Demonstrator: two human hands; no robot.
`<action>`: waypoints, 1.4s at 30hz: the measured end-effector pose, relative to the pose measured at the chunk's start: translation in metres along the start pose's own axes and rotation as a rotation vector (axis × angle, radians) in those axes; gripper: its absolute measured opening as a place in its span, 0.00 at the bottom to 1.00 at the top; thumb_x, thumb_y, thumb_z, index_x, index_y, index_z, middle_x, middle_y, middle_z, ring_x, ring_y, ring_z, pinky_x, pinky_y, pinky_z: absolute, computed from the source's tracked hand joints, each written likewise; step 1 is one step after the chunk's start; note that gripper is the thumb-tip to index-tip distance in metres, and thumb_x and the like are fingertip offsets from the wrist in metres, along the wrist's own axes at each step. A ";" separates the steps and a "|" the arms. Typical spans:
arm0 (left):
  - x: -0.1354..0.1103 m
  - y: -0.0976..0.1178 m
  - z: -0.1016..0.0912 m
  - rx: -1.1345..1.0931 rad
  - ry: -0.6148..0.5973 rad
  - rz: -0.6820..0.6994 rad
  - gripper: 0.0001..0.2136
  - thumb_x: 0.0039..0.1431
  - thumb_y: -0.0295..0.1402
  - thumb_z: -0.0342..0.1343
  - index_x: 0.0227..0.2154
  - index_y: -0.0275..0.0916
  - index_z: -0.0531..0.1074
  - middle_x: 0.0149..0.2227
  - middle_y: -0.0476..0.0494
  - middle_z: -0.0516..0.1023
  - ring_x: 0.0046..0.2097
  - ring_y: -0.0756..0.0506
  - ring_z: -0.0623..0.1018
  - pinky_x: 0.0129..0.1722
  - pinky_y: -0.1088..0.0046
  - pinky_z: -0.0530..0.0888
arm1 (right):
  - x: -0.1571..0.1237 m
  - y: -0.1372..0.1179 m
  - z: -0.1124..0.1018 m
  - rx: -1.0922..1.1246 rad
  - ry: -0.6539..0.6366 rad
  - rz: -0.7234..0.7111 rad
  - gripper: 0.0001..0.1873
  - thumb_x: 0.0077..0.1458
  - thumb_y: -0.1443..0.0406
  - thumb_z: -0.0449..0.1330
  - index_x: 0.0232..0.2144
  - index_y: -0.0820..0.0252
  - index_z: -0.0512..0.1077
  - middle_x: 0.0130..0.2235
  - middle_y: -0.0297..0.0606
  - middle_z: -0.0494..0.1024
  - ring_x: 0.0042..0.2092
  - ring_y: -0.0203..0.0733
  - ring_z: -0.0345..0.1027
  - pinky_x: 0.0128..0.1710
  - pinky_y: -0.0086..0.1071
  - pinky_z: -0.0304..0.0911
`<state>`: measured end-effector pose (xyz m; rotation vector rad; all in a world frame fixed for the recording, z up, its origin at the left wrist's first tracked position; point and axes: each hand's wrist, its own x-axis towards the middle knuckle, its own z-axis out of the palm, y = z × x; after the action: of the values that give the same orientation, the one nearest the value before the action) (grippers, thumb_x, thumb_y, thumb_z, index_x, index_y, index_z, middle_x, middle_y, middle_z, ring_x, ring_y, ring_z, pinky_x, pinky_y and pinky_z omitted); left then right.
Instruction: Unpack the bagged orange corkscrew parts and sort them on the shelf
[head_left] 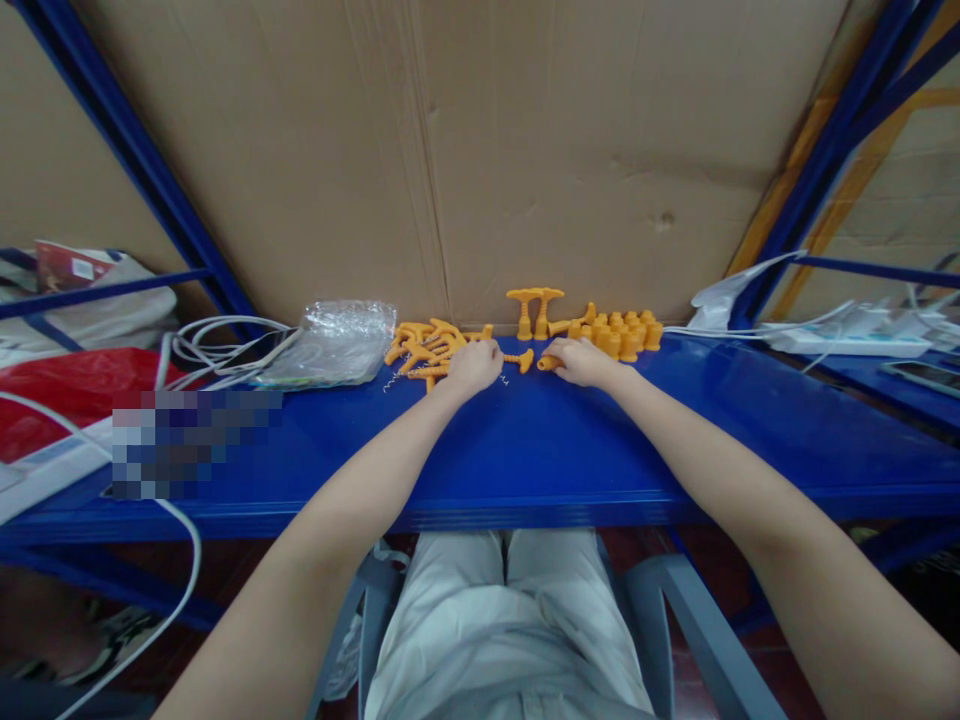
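My left hand [476, 367] is closed at the right side of a pile of yellow corkscrews [427, 345] with bare metal spirals. A corkscrew [525, 361] reaches out from its fingertips, the T-shaped handle pointing right; its other end is hidden by the fingers. My right hand [583, 362] is closed round a small yellow sleeve [550, 363], whose round open end faces left. The two hands are a short way apart. Behind them stand two corkscrews [532, 312] upright in sleeves, handles on top. Several yellow sleeves [619, 332] stand grouped beyond my right hand.
All this lies on a blue table [525, 450] against a cardboard wall [562, 150]. To the left are a clear plastic bag [341, 340], white cables [225, 335] and a red bag [90, 395]. A white power strip [847, 338] lies at the right.
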<state>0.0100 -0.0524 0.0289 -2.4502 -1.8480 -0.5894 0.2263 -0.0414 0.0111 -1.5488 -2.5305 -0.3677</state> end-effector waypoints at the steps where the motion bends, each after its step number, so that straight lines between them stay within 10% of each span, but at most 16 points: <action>1: 0.000 0.001 0.000 0.002 -0.007 0.002 0.18 0.67 0.31 0.44 0.48 0.35 0.78 0.47 0.31 0.82 0.52 0.35 0.80 0.53 0.60 0.73 | 0.000 0.001 0.000 -0.003 0.001 -0.006 0.21 0.58 0.71 0.54 0.52 0.60 0.75 0.54 0.48 0.78 0.56 0.53 0.70 0.47 0.39 0.61; 30: 0.002 -0.005 0.006 0.132 -0.070 0.090 0.15 0.64 0.31 0.50 0.47 0.37 0.79 0.50 0.31 0.81 0.54 0.31 0.78 0.52 0.56 0.73 | -0.002 0.000 -0.009 0.026 -0.044 0.088 0.15 0.54 0.70 0.60 0.45 0.61 0.76 0.41 0.45 0.83 0.42 0.47 0.77 0.38 0.31 0.64; 42: 0.002 -0.008 0.009 0.072 -0.027 0.159 0.15 0.66 0.35 0.51 0.48 0.41 0.79 0.48 0.34 0.82 0.54 0.32 0.78 0.52 0.59 0.72 | 0.000 -0.013 -0.009 0.170 0.071 -0.057 0.15 0.60 0.67 0.59 0.49 0.62 0.77 0.49 0.46 0.82 0.49 0.49 0.76 0.49 0.35 0.67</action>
<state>0.0060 -0.0460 0.0196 -2.5380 -1.6323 -0.4752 0.2148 -0.0493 0.0177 -1.3804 -2.4840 -0.2046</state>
